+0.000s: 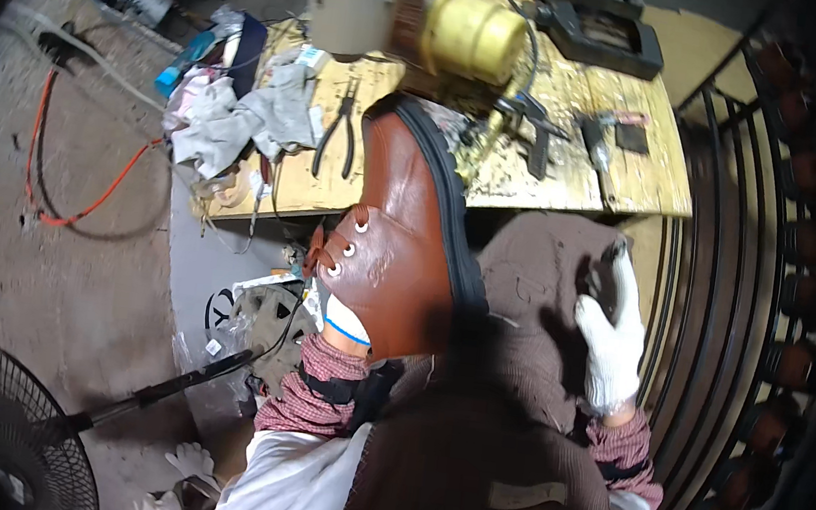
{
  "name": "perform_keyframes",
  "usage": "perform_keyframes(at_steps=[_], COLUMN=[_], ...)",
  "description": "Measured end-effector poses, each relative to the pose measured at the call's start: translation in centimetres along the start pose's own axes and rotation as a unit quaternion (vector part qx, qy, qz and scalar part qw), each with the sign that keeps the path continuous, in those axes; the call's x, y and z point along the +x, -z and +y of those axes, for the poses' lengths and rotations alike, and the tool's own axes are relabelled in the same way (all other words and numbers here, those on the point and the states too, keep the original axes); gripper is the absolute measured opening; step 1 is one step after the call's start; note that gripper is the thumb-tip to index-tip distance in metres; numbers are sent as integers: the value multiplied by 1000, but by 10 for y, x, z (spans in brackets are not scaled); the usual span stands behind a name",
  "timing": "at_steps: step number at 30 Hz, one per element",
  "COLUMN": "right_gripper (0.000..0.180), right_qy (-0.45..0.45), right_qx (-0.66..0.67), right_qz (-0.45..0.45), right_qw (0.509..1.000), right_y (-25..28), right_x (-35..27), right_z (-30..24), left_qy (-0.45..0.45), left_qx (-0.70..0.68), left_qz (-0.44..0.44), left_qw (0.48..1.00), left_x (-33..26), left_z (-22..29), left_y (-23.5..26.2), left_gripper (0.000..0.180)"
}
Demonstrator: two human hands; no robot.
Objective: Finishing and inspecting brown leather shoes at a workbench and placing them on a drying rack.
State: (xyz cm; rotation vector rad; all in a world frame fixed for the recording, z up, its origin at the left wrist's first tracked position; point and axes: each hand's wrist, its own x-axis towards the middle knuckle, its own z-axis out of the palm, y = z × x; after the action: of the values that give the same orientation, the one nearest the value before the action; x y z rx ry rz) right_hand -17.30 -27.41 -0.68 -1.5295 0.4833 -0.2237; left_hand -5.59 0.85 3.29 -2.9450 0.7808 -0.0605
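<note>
Brown leather boot (401,224), smooth and glossy with a thick black rubber sole and metal lace eyelets, stands toe-up in front of the wooden worktop (639,171), its toe raised against the worktop's near edge. The left hand (345,320), in a white knit glove with a blue cuff stripe, is pushed inside the boot's opening below the eyelets; its fingers are hidden in the shaft, so I cannot tell whether they are curled or spread. The right hand (612,334), also in a white knit glove with dirty fingertips, lies to the right of the boot on a coarse brown apron (534,300), fingers loosely bent and resting flat on the cloth, holding nothing that can be made out.

Beyond the boot's toe a round yellow drum (474,29) of a machine sits on the scratched, glue-stained plywood. Left of the boot's toe lie black-handled pliers (339,126) and a heap of crumpled grey rags (242,120). Further left of the boot an orange cable (81,208) loops over the concrete floor. Right of the boot, curved dark metal racks (787,288) hold more brown shoes.
</note>
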Motion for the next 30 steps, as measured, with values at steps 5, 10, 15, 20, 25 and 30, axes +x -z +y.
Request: perform_keyframes(at_steps=[5,10,15,20,25,30], right_gripper=[66,50,39,50,58,51], right_qy=[79,239,344,280,79,25], right_qx=[-126,-356,-492,-692,-704,-694], right_qz=[-62,38,93,2,-118,-152], right_qw=[987,903,795,665,696,703], right_y=[-6,-6,18,37,33,28], right_x=[11,80,178,275,321,328], right_z=[0,-3,8,-11,-22,-26], left_qy=[170,4,-106,-202,-236,-263], left_qx=[-24,31,-274,-214,195,69], left_qz=[-86,-139,36,37,208,81], left_qw=[981,990,955,955,929,959], left_x=[43,14,-25,-28,7,10], left_z=[-1,5,10,14,39,33], left_y=[32,5,-65,-104,-24,-17], left_gripper=[30,28,43,43,32,31])
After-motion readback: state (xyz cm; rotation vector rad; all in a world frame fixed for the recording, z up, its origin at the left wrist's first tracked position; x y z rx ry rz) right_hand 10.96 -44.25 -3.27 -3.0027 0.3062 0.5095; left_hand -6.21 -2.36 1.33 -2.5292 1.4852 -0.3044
